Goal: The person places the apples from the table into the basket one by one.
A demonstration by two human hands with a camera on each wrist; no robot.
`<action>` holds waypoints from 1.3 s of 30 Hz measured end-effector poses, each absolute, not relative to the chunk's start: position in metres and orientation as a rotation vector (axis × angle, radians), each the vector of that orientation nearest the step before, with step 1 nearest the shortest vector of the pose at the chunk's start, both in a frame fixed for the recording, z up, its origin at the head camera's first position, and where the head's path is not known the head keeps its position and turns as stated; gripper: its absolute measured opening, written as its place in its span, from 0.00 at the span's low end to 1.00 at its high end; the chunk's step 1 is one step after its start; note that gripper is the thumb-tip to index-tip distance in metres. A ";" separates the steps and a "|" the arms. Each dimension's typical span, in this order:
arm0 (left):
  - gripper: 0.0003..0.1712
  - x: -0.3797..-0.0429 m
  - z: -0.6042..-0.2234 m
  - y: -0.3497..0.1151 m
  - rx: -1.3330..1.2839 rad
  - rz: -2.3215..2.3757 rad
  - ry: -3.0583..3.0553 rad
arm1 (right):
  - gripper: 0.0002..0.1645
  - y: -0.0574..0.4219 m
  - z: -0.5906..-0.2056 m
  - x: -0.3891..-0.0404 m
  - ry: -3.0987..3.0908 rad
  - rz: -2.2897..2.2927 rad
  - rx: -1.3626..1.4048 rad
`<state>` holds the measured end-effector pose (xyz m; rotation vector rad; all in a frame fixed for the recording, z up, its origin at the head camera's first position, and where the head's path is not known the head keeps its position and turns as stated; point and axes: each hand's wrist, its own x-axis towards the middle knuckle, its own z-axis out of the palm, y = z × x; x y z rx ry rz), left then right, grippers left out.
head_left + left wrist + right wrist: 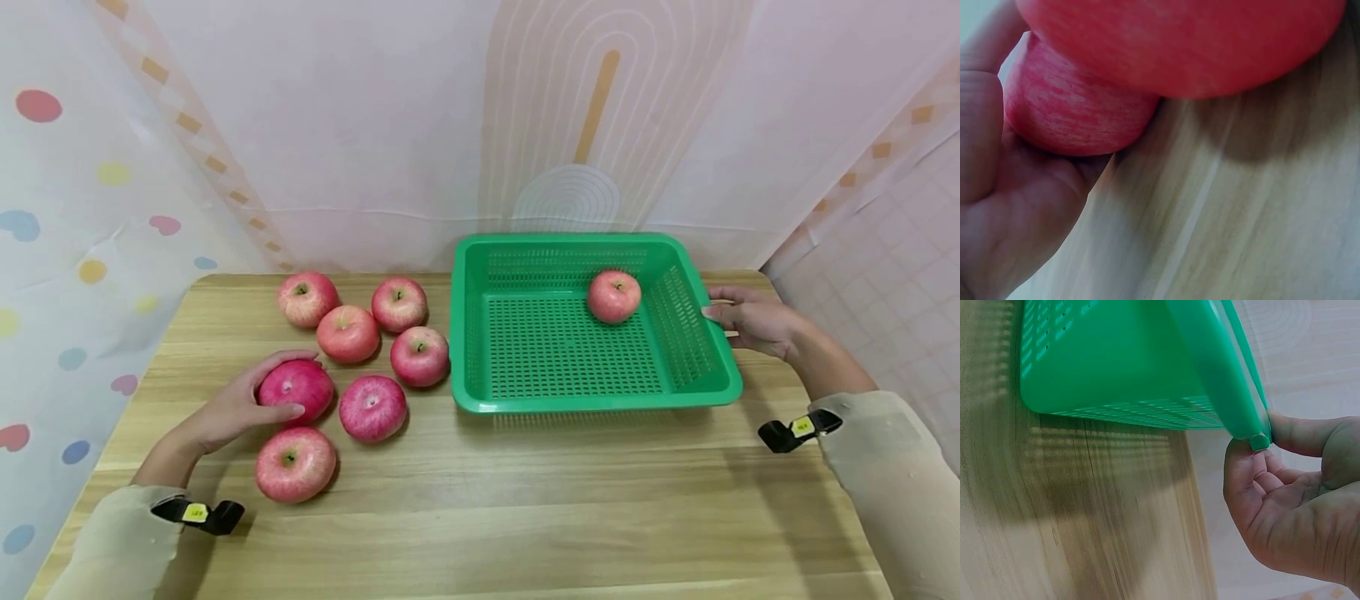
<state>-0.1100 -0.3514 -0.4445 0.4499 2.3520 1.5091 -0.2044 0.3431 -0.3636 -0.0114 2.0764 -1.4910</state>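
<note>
My left hand [243,400] grips a deep pink apple [298,388] on the table's left side, thumb on the near side and fingers curled round the far side. In the left wrist view that apple [1075,103] sits against the palm, partly behind a nearer apple [1191,44]. My right hand [761,323] pinches the right rim of a green plastic basket [592,405], thumb over the edge. The right wrist view shows the thumb and bent fingers on the basket rim [1225,375]. One red apple [614,297] lies inside the basket, toward its back right.
Several more apples lie loose left of the basket, among them a pink one [372,408] and a striped one [296,464]. One apple [420,357] is right beside the basket's left wall. The wooden table [525,517] ends at a patterned cloth backdrop [360,125].
</note>
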 end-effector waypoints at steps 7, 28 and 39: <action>0.36 -0.110 -0.447 -0.351 0.461 1.536 2.352 | 0.31 0.342 -0.363 -0.205 2.077 -1.479 -0.013; 0.32 -0.109 -0.436 -0.355 0.430 1.525 2.424 | 0.30 0.343 -0.364 -0.204 2.076 -1.479 -0.011; 0.29 -0.114 -0.433 -0.361 0.472 1.713 2.321 | 0.29 0.343 -0.364 -0.205 2.079 -1.490 -0.005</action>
